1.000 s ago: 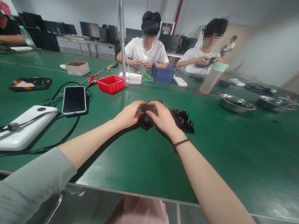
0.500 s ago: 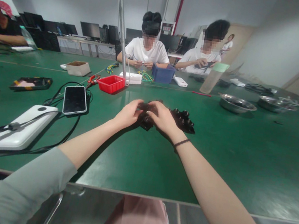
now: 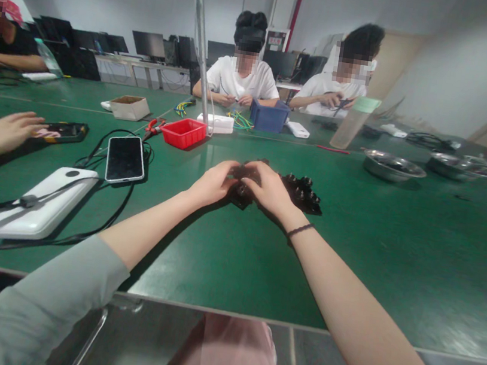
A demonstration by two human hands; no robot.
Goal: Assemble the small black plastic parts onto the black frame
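Note:
My left hand (image 3: 214, 182) and my right hand (image 3: 270, 191) meet over a dark part (image 3: 241, 196) on the green table. Both have thumb and fingers closed around it, the left from its left side and the right from above and its right. My fingers cover most of the part, so its exact kind does not show. Just right of my right hand lies a group of similar black pieces (image 3: 304, 194) with round, shiny knobs on top. A dark band circles my right wrist.
To the left are a phone (image 3: 126, 159), a white power bank (image 3: 43, 203) with black cables, and a co-worker's hand (image 3: 13, 129) by a black tray (image 3: 71, 133). Farther back stand a red bin (image 3: 184, 133), a blue bin (image 3: 268, 116), a bottle (image 3: 353, 125) and a metal bowl (image 3: 393, 167).
A co-worker's hand has come in from the left to the black tray. My hands keep their hold on the dark part, with little visible movement. The view has shifted slightly.

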